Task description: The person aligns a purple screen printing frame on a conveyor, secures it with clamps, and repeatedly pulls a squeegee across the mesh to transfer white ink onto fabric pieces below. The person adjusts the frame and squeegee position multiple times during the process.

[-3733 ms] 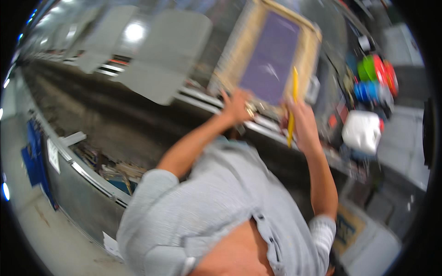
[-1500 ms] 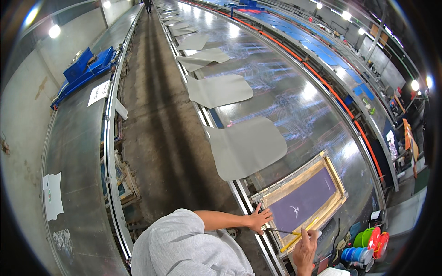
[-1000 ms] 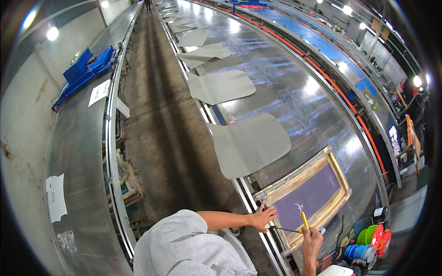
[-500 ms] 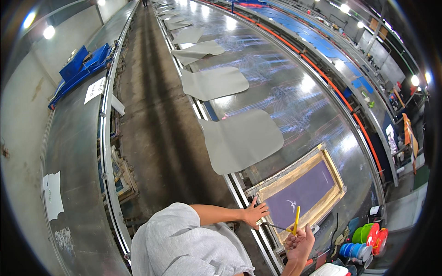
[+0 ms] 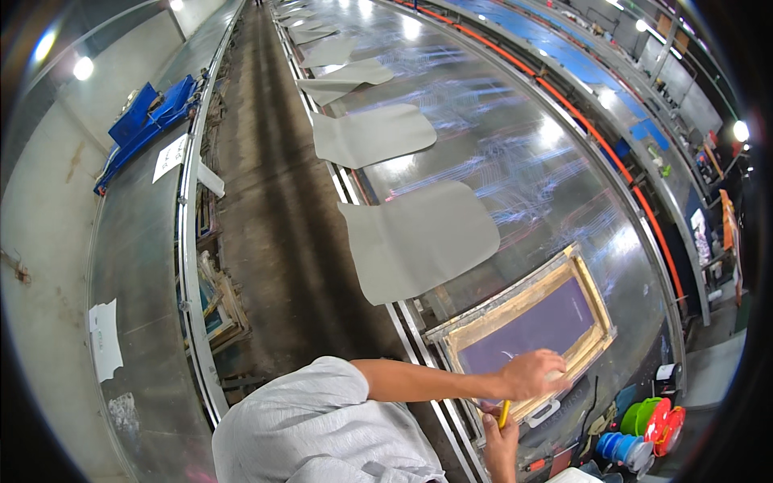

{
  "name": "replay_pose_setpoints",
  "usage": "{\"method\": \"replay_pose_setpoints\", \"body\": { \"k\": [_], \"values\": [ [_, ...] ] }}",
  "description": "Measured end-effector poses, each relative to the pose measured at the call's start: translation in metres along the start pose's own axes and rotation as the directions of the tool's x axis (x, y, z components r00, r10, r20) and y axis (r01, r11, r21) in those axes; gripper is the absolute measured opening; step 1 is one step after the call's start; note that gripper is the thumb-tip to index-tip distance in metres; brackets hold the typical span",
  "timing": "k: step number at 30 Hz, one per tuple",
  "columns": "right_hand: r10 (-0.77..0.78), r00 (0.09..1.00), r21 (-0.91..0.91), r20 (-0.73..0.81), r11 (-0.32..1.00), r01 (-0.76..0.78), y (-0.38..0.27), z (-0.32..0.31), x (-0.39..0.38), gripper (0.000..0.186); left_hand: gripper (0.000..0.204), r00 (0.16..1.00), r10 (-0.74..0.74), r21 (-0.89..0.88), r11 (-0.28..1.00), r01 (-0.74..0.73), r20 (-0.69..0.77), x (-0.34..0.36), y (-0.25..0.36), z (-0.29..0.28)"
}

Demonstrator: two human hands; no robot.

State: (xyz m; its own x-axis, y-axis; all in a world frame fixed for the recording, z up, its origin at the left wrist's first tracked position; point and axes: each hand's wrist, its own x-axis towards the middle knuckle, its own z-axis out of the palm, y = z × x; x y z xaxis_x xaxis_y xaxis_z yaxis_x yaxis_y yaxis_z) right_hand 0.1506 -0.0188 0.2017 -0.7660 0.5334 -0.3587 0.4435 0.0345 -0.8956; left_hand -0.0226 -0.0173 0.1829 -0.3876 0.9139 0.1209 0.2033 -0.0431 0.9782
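A wooden screen-printing frame [image 5: 597, 294] with purple mesh [image 5: 527, 322] lies on the long table in front of me. My left hand [image 5: 531, 375] reaches across its near end, fingers apart and pointing right. I cannot tell whether those fingers touch the wood. Closer to me, at the frame's near corner, my right hand [image 5: 501, 443] is closed on a slim yellow-handled tool [image 5: 504, 414]. The tool's working end is hidden. Beside the frame's near edge lies a white loop-shaped thing [image 5: 545, 414].
Several grey rounded sheets [image 5: 427, 241] lie in a row along the table. Green, red and blue spools [image 5: 642, 417] stand at the near right. A walkway [image 5: 282, 266] separates this table from another long table [image 5: 141, 249] on the left. An orange rail [image 5: 600, 143] runs along the far side.
My left hand has left the frame's left edge and swung right over its near end. My right hand has lowered, still holding the yellow-handled tool. The view has shifted slightly.
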Motion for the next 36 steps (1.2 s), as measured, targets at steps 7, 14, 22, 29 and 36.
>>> {"method": "replay_pose_setpoints", "body": {
  "k": [7,14,22,29,36],
  "values": [
    [0.066,0.998,-0.166,0.013,0.984,-0.063,0.013,-0.005,-0.008,0.012,0.022,0.99,-0.021,0.356,0.934,-0.031,0.14,-0.011,-0.01,0.014],
    [0.185,0.891,0.307,-0.415,0.95,-0.055,0.0,0.06,-0.008,0.022,0.019,0.945,-0.078,0.28,0.96,-0.016,0.319,0.029,-0.013,0.031],
    [0.103,0.961,0.136,-0.255,0.988,-0.07,-0.026,0.022,-0.016,0.02,0.051,0.996,0.029,-0.16,0.987,-0.015,0.086,0.028,-0.038,-0.035],
    [0.003,0.989,0.095,-0.146,0.995,0.011,-0.013,0.027,-0.011,0.015,0.047,0.893,-0.439,-0.272,0.876,0.399,-0.102,-0.077,-0.143,-0.155],
    [0.017,0.918,-0.214,0.397,0.974,0.074,-0.019,-0.022,0.016,0.02,0.046,0.83,-0.555,-0.313,0.799,0.514,-0.054,-0.136,-0.164,-0.167]
  ]
}}
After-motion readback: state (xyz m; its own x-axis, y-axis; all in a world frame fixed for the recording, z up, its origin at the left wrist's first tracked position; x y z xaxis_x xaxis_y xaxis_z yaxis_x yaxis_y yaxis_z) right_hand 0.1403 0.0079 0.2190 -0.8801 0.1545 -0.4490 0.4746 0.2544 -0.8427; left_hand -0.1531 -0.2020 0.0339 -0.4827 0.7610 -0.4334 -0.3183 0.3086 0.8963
